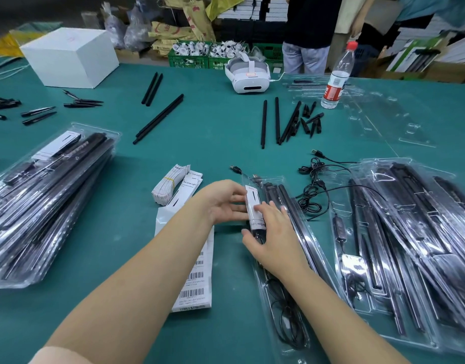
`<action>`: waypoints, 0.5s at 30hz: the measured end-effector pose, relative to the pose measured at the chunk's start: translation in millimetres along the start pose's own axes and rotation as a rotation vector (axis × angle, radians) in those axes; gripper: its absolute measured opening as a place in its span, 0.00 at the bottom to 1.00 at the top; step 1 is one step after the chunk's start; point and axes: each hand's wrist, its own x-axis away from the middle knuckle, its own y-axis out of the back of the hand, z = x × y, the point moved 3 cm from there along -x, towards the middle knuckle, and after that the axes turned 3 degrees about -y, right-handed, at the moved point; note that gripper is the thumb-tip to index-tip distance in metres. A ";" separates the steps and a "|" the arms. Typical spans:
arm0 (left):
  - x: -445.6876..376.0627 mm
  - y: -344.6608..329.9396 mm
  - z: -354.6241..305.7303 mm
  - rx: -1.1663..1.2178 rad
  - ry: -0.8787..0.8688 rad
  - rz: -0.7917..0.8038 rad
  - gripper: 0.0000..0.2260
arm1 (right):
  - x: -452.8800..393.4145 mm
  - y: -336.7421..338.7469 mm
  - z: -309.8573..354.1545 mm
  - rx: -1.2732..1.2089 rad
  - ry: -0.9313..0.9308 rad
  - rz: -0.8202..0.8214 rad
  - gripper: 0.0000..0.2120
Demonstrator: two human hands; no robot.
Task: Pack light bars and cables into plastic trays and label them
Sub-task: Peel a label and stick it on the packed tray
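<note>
At lower centre of the frame, both hands' fingers lie nearly straight on the white label card [253,206] atop the packed tray [284,258], left hand [223,200] steadying, right hand [272,232] pressing; seat it square and flat.

Premises are a small packing workshop or light-assembly floor. A large green-covered work table [213,127] carries stacks of filled clear plastic trays [42,195], loose black light bars [157,119] and barcode label sheets [197,279]. Behind it stand green crates of parts [189,60], stacked white cartons [255,9] and bagged stock [136,27].
</note>
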 end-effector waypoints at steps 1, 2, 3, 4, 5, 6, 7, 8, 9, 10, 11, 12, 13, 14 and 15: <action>-0.5 -0.5 0.7 0.018 -0.006 -0.011 0.09 | -0.3 -0.6 -0.2 0.009 0.001 -0.001 0.25; -1.2 -0.8 1.6 0.035 -0.010 -0.021 0.10 | -0.6 -1.3 -0.6 0.021 0.005 -0.001 0.26; -1.8 -1.1 2.7 0.047 -0.011 -0.026 0.09 | -0.9 -1.9 -0.9 0.034 0.009 -0.001 0.27; -1.7 -1.3 3.9 0.048 -0.010 -0.029 0.08 | -1.2 -2.6 -1.2 0.048 0.012 0.001 0.28; -1.8 -1.1 5.3 0.034 -0.011 -0.033 0.07 | -1.2 -3.1 -1.6 0.064 0.016 0.005 0.29; -2.1 -0.2 6.1 0.003 -0.017 -0.044 0.06 | -1.3 -3.6 -1.7 0.083 0.021 0.010 0.30; -2.6 0.8 6.6 -0.037 -0.029 -0.066 0.05 | -1.4 -4.0 -1.6 0.102 0.025 0.017 0.31; -3.4 1.4 6.5 -0.080 -0.044 -0.092 0.05 | -1.3 -4.1 -1.6 0.117 0.027 0.025 0.32; -4.7 1.2 5.9 -0.121 -0.058 -0.114 0.05 | -1.7 -4.0 -1.6 0.125 0.026 0.033 0.33; -5.9 0.2 5.0 -0.155 -0.067 -0.130 0.05 | -2.0 -3.9 -1.5 0.128 0.026 0.037 0.33; -7.2 -1.3 4.3 -0.181 -0.071 -0.146 0.05 | -1.9 -3.8 -1.0 0.128 0.025 0.037 0.33; -8.6 -2.7 3.5 -0.200 -0.074 -0.163 0.06 | -1.6 -3.3 -0.4 0.125 0.024 0.034 0.32; -10.0 -3.7 2.8 -0.211 -0.077 -0.182 0.05 | -1.1 -2.9 0.2 0.115 0.023 0.029 0.30; -11.3 -3.9 2.5 -0.215 -0.080 -0.199 0.05 | -0.5 -2.5 0.4 0.099 0.021 0.022 0.28; -12.3 -4.0 2.2 -0.215 -0.081 -0.214 0.05 | -0.2 -2.3 0.4 0.082 0.020 0.017 0.25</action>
